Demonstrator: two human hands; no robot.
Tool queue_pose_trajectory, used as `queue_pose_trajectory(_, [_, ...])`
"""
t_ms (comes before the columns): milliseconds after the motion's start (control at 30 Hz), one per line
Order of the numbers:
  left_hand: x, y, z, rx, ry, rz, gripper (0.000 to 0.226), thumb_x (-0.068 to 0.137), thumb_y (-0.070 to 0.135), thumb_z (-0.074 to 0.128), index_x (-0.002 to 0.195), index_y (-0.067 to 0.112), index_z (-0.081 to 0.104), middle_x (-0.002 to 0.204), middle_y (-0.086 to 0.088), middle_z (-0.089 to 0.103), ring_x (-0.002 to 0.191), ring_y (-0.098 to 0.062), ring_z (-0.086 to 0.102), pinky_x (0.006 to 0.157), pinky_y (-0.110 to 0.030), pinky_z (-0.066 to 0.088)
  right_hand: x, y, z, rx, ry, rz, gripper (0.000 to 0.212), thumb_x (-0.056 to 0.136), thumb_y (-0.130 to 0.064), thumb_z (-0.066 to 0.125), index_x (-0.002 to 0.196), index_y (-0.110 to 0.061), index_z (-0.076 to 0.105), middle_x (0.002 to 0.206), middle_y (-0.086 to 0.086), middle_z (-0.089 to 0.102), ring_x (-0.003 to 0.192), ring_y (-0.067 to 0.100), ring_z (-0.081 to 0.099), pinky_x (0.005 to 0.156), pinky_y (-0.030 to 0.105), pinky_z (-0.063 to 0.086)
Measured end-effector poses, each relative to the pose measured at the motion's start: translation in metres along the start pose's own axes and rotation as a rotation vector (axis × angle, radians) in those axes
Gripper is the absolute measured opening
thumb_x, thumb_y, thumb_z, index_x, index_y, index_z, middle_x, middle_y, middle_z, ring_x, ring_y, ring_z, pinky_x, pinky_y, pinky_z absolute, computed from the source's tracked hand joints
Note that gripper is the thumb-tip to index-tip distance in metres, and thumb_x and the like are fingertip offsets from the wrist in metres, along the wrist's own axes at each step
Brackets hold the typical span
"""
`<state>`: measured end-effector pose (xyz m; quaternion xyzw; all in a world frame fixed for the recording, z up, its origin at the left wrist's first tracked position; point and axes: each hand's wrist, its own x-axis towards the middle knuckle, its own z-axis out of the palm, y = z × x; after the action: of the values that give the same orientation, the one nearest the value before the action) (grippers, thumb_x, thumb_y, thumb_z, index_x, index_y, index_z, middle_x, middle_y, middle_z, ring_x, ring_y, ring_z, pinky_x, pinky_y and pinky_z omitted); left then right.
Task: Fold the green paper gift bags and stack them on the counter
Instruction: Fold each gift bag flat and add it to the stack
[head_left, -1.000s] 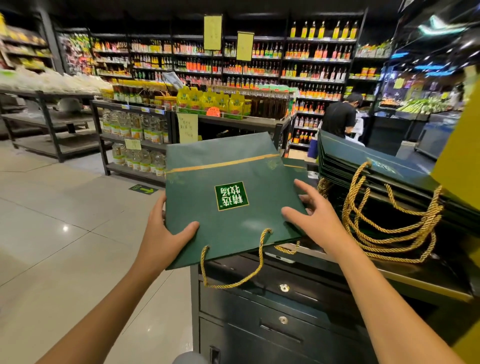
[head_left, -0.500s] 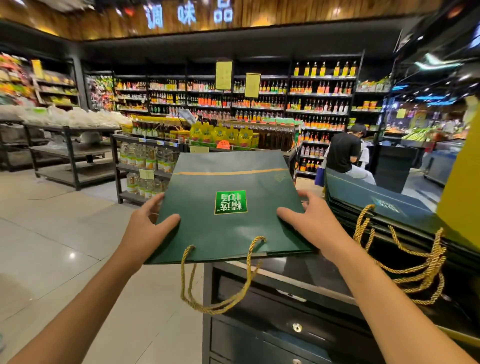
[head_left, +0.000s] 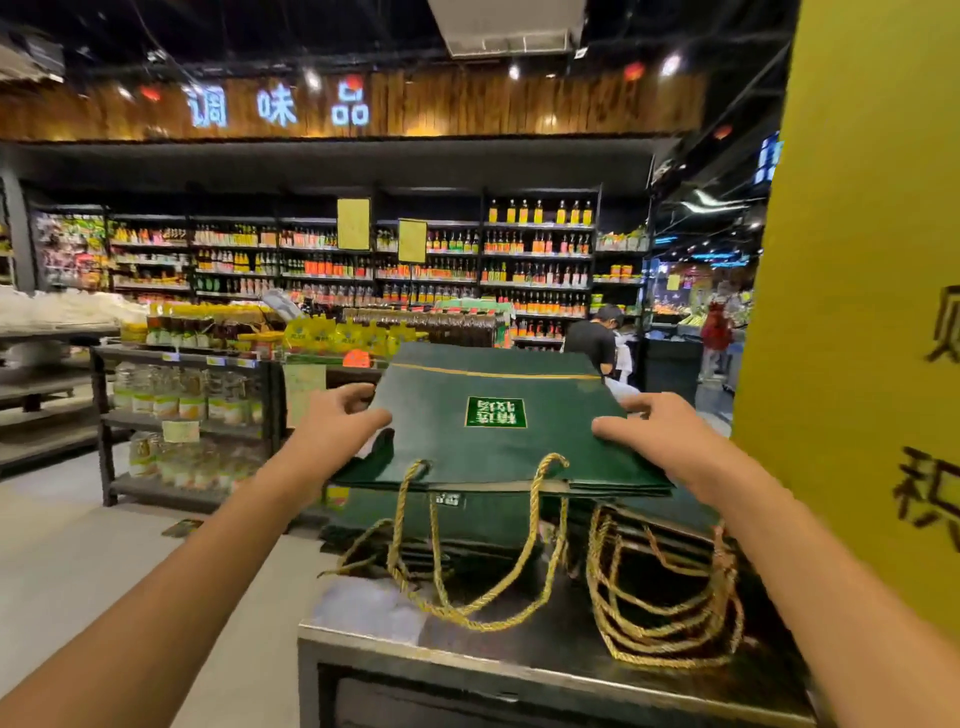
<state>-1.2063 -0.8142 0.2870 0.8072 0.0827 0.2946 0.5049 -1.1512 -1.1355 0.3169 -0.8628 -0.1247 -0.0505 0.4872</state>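
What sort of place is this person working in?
Most likely a supermarket's condiment section: wall shelves packed with sauce bottles, a lit aisle sign overhead, and a price-tagged rack of bottled goods.

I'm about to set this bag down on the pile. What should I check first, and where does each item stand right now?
1. Left hand and right hand each have a grip on a side edge of the folded dark green paper gift bag: ok.
2. Bag folded flat: ok.
3. Bag held above the stack of green paper bags on the dark counter: ok.
4. Bag edges squared with the stack: cannot tell.
5. Its gold rope handles hang on the near side, like the stack's gold rope handles: ok.
6. Bag already resting on the stack: cannot tell.
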Motion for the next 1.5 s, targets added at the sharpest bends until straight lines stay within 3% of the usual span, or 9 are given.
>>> queue_pose_trajectory(167, [0.017, 0.021, 0.081, -0.029, -0.137, 0.010, 0.047, 0.096, 0.013, 0.062, 0.142, 0.008, 0.054, 0.101, 0.000, 0.068, 0.073, -0.008, 0.058, 0.057, -0.018, 0.042, 0.005, 0.035, -0.052, -0.102, 0.177, 0.101, 0.056, 0.089, -0.022, 0.075, 0.126, 0.016, 0.055, 0.121, 0.034, 0.063, 0.111, 0.044, 0.061, 0.096, 0.050, 0.050])
queue_pose_trajectory(267, [0.024, 0.027, 0.118, -0.046, -0.208, 0.013, 0.051, 0.095, 0.012, 0.063, 0.145, 0.005, 0.051, 0.090, 0.004, 0.068, 0.070, -0.011, 0.058, 0.062, -0.021, 0.045, 0.007, 0.057, -0.070, -0.141, 0.222, 0.183, 0.026, 0.092, -0.014, 0.071, 0.108, 0.004, 0.062, 0.082, 0.006, 0.063, 0.072, 0.016, 0.060, 0.059, 0.020, 0.048])
queue_pose_trajectory(333, [0.028, 0.029, 0.138, -0.050, -0.229, 0.014, 0.053, 0.095, 0.013, 0.063, 0.145, 0.005, 0.051, 0.088, 0.003, 0.067, 0.072, -0.010, 0.059, 0.067, -0.024, 0.047, 0.009, 0.072, -0.076, -0.163, 0.221, 0.215, 0.032, 0.093, -0.015, 0.068, 0.122, -0.005, 0.058, 0.085, 0.001, 0.057, 0.067, 0.005, 0.050, 0.052, 0.016, 0.040])
queue_pose_trajectory(633, [0.034, 0.026, 0.189, -0.006, -0.249, -0.003, 0.050, 0.095, 0.015, 0.058, 0.144, 0.006, 0.053, 0.115, -0.008, 0.066, 0.090, -0.017, 0.060, 0.086, -0.031, 0.045, 0.021, 0.118, -0.072, -0.316, 0.224, 0.196, 0.052, 0.092, -0.021, 0.068, 0.141, -0.013, 0.053, 0.138, 0.008, 0.058, 0.122, 0.025, 0.057, 0.103, 0.039, 0.047])
queue_pose_trajectory(833, [0.046, 0.029, 0.193, 0.401, -0.366, 0.072, 0.055, 0.095, 0.049, 0.055, 0.141, 0.019, 0.056, 0.137, -0.009, 0.059, 0.124, -0.031, 0.054, 0.106, -0.044, 0.046, 0.041, 0.132, -0.067, -0.410, 0.225, 0.102, 0.044, 0.096, -0.031, 0.061, 0.138, -0.017, 0.057, 0.135, 0.006, 0.062, 0.116, 0.022, 0.060, 0.100, 0.039, 0.051])
queue_pose_trajectory(967, [0.061, 0.048, 0.190, 0.503, -0.413, 0.353, 0.054, 0.099, 0.048, 0.054, 0.146, 0.021, 0.052, 0.128, -0.011, 0.060, 0.108, -0.025, 0.062, 0.093, -0.037, 0.051, 0.060, 0.142, -0.061, -0.441, 0.131, 0.059, 0.053, 0.100, -0.043, 0.057, 0.145, -0.015, 0.053, 0.149, 0.005, 0.054, 0.134, 0.024, 0.052, 0.109, 0.037, 0.042])
queue_pose_trajectory(1133, [0.072, 0.056, 0.225, 0.778, -0.742, 0.530, 0.065, 0.100, 0.060, 0.046, 0.157, 0.030, 0.036, 0.167, -0.006, 0.022, 0.154, -0.026, 0.019, 0.125, -0.047, 0.017, 0.089, 0.157, -0.048, -0.490, -0.029, 0.122, 0.079, 0.094, -0.073, 0.043, 0.157, -0.024, 0.036, 0.165, 0.007, 0.029, 0.150, 0.027, 0.029, 0.122, 0.045, 0.028])
queue_pose_trajectory(1267, [0.069, 0.032, 0.253, 1.004, -0.859, 0.528, 0.074, 0.098, 0.070, 0.032, 0.161, 0.035, 0.018, 0.170, -0.008, 0.009, 0.157, -0.029, 0.005, 0.125, -0.052, 0.004, 0.101, 0.175, -0.043, -0.606, -0.135, 0.165, 0.090, 0.089, -0.082, 0.035, 0.162, -0.033, 0.016, 0.170, 0.010, 0.005, 0.157, 0.029, 0.002, 0.126, 0.050, 0.009])
queue_pose_trajectory(1500, [0.068, 0.004, 0.269, 1.078, -0.862, 0.515, 0.075, 0.097, 0.075, 0.020, 0.161, 0.039, 0.006, 0.171, -0.006, 0.001, 0.157, -0.027, -0.004, 0.124, -0.050, -0.003, 0.112, 0.197, -0.031, -0.726, -0.193, 0.181, 0.089, 0.090, -0.082, 0.026, 0.162, -0.036, 0.004, 0.170, 0.011, -0.001, 0.157, 0.031, -0.003, 0.125, 0.049, 0.004])
